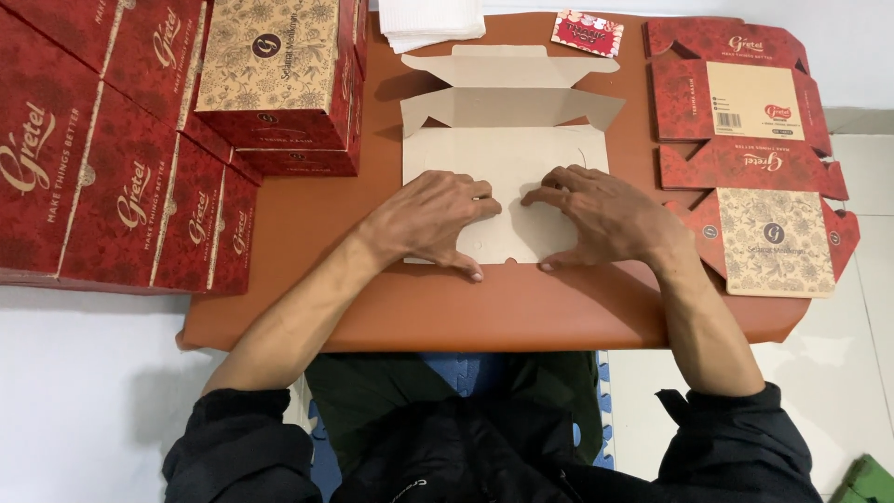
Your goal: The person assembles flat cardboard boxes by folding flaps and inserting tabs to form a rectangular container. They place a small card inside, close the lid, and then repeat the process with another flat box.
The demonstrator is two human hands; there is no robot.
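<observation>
A flat, unfolded cardboard box blank lies plain grey side up in the middle of the brown table. Its far flaps are partly raised. My left hand rests palm down on the blank's near left part, fingers spread and pressing. My right hand presses the near right part in the same way. The fingertips of both hands nearly meet at the blank's centre. Neither hand grips anything.
Several assembled red boxes are stacked at the left, some with beige floral tops. A printed flat box blank lies at the right. A white paper stack and a small red card sit at the far edge.
</observation>
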